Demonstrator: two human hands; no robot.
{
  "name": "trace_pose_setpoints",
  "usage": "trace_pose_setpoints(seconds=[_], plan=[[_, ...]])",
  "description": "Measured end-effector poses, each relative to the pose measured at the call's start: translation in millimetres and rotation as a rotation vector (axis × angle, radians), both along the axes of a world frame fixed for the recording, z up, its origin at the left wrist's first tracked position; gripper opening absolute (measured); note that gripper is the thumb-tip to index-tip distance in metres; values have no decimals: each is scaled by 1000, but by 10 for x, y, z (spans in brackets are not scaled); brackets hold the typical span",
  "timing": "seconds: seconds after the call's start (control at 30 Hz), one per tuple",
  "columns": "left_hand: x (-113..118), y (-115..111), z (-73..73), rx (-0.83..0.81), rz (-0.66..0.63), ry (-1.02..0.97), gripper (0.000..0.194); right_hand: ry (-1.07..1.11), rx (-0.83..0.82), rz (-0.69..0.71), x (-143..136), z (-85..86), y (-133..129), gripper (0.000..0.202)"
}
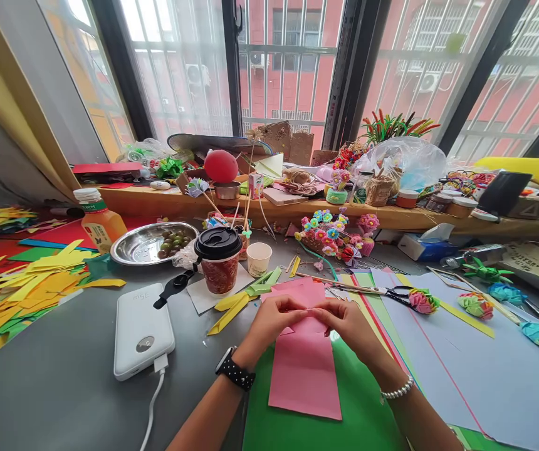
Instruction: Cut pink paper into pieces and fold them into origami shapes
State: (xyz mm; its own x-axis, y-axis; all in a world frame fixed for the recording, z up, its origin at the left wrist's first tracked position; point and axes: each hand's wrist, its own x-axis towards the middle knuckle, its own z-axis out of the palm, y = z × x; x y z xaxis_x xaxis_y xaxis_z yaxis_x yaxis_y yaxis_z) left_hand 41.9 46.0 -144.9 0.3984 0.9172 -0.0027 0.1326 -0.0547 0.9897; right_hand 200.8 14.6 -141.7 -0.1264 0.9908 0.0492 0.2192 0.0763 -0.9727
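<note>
Both hands meet over pink paper at the middle of the desk. My left hand [272, 322] and my right hand [345, 322] are closed, thumbs and fingertips pinching a small piece of pink paper between them. Beneath lies a long pink sheet [303, 382], creased across, on a green sheet [363, 401]. More pink paper [298, 289] shows just beyond the fingers. Folded yellow and green strips [232, 310] rest left of the hands. Scissors [392, 293] lie to the right, their blades pointing towards the pink paper.
A white power bank [142, 329], a lidded cup [219, 263], a paper cup [259, 258] and a steel plate [131, 245] stand at left. Yellow strips [39, 288] pile up far left. Coloured sheets [476, 363] and folded paper balls [475, 305] lie at right.
</note>
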Motion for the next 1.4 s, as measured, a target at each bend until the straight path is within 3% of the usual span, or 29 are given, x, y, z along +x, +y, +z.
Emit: trace_pose_setpoints(seconds=[0.53, 0.8, 1.4], plan=[[-8, -5, 29, 103, 79, 35, 19, -33, 102, -105, 8, -62, 4, 26], [-17, -9, 90, 22, 119, -27, 22, -5, 119, -116, 14, -72, 9, 27], [-83, 102, -12, -65, 190, -38, 22, -16, 88, -152, 47, -159, 72, 33]])
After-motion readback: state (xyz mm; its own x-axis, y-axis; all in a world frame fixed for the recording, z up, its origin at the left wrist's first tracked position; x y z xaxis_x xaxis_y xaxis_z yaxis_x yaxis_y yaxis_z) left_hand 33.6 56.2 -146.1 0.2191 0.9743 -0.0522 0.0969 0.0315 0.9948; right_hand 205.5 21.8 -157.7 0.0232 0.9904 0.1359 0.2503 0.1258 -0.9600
